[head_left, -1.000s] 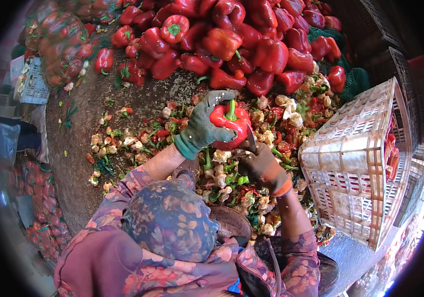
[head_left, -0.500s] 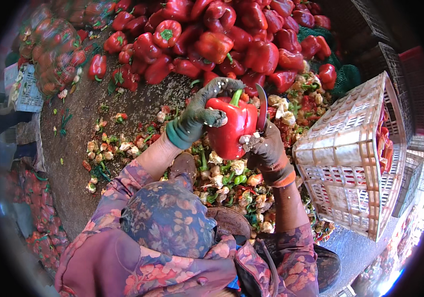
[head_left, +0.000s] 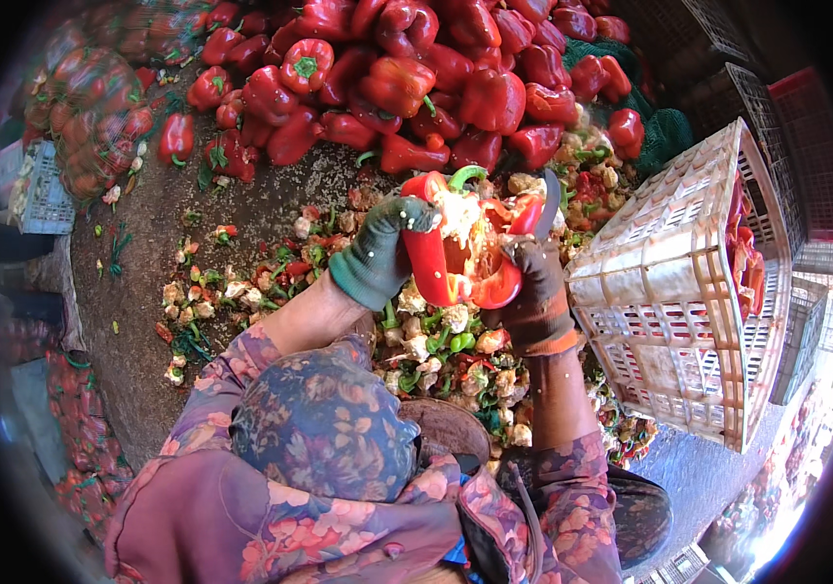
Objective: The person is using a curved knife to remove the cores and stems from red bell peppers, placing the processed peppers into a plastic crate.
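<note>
Our left hand (head_left: 383, 245) grips one side of a split red pepper (head_left: 428, 268) — our right hand (head_left: 539, 290) holds its other side and a curved knife (head_left: 550, 202) — above trimmings (head_left: 426, 362), near a white crate (head_left: 621, 285).

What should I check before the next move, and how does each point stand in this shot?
1. Pepper cut open: ok, it is split and its inside shows.
2. Left hand has a grip: ok, it holds the pepper's left side.
3. Right hand has the knife: ok, the curved blade sticks up from it.
4. Left hand clear of the knife: ok, the opened pepper lies between them.
5. Stem and pale core out: not ok, both are at the pepper's top.
6. Room in the white crate: cannot tell, only some red pieces show inside.
</note>
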Tool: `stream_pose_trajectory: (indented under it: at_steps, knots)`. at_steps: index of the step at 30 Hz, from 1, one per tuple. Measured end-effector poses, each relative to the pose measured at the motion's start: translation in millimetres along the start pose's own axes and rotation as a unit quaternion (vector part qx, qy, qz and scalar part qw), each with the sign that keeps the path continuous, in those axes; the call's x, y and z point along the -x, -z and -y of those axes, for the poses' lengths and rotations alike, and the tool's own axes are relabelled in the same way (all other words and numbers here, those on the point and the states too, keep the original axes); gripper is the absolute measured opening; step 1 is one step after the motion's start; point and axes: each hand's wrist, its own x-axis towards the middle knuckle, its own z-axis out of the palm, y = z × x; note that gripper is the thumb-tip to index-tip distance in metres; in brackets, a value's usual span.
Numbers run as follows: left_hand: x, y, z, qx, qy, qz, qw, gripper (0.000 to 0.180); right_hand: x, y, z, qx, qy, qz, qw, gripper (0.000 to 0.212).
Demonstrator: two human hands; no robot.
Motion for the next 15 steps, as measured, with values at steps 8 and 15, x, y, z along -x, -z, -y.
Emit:
stream_pose_trajectory:
  at_steps: [8,15]
  knots:
    - [-7.8,5.6,-0.2,0.106,0.042,-0.040,0.993,0.050,33.1,-23.0,5.2,0.659,0.392,-0.006,0.641,0.067]
    - [-48.5,-22.2,-5.4,0.075,-0.041,-0.010,0.996,0.038,53.9,-38.2,52.4,0.477,0.502,-0.015,0.721,0.054]
